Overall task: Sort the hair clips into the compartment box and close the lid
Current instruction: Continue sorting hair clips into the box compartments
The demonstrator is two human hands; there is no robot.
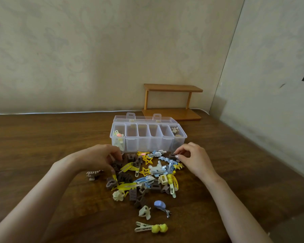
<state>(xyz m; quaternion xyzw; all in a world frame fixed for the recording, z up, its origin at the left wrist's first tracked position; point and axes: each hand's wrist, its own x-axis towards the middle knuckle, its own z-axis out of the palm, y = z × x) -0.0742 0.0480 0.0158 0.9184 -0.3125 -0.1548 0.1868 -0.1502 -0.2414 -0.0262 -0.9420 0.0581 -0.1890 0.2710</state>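
Going left to right. A pale claw clip (pixel 93 174) is lying alone on the table (pixel 33 141), just left of your left hand (pixel 100 159). That hand is curling down onto the left edge of the pile (pixel 147 174), with fingers and thumb gripping a dark brown clip (pixel 116 166) that is touching its neighbours, not lifted clear.

The box (pixel 148 142) is sitting just beyond the pile, with its lid (pixel 144 119) hanging open behind it. Its 6 compartments are running in a row left to right, each slot's long axis pointing away from you. The leftmost is holding pink and pale green clips and the rightmost is holding beige flower clips. The 4 between are looking empty.

Your right hand (pixel 193 159) is pinching a small brown clip (pixel 172 156) between thumb and fingertips at the pile's far right corner, other fingers loosely bent.

The relation that matters: both hands are sitting just in front of the box, left hand under slots 1–2 and right hand under slots 5–6. I'm reading both clips as brown, so they're probably sharing 1 empty middle slot, which means reaching forward and slightly inward from either side. The right hand is looking nearer to a drop.
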